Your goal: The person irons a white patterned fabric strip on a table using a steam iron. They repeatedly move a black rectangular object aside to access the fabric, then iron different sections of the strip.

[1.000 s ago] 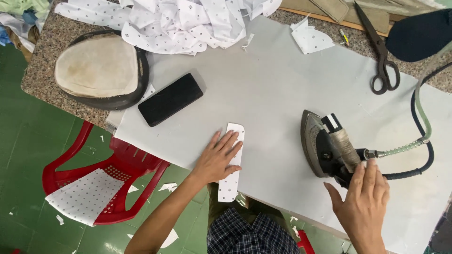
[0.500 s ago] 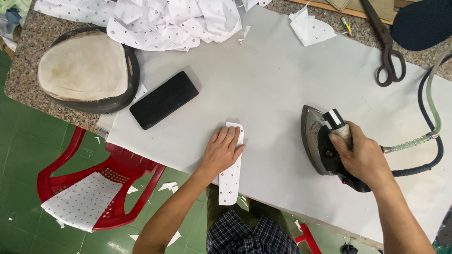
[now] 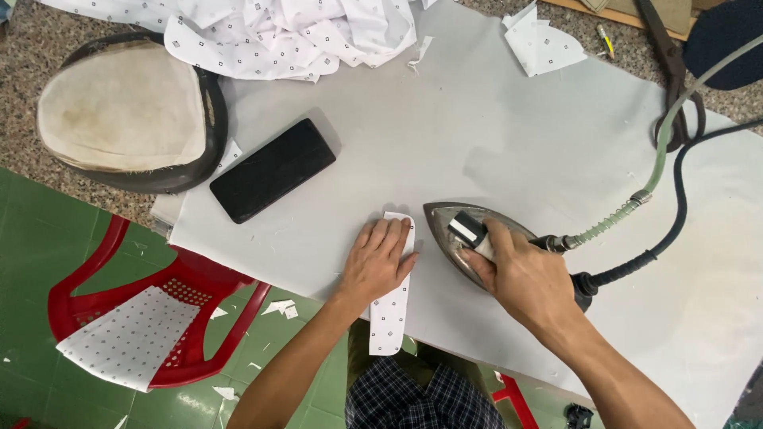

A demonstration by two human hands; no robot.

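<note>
Fabric strip, white with dots: on the table just left of the iron, pinned flat under left hand, fingers pressed together. Right hand: fingers curled round the iron's handle. Black phone: up-left of the iron.

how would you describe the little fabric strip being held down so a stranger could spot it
Start at the white pressing sheet covering the table. At its near edge, the left hand pins a narrow white dotted fabric strip, just left of the steam iron. Unlike the crumpled fabric pile, it is flat and overhangs the edge.

A black phone with a dark, blank screen lies flat, up and left of the left hand.
</note>
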